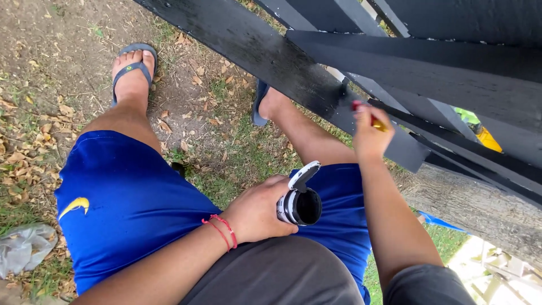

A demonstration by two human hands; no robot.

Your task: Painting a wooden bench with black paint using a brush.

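Hands at a black fence (395,56), seen from above. Left hand (257,212), forearm angled up across the lap, wraps its fingers around a small paint can (299,206) tilted on its side, mouth toward the right, lid (303,175) hinged open above it. Right hand (370,135), arm raised and extended forward, grips a brush (367,116) with a red and yellow handle, bristles touching the wet black rail (271,53). Blue shorts (124,203) and sandal (132,68) below.

Single head-worn view: looks steeply down, close over both hands, legs and ground (51,51); black fence (463,79) at right.
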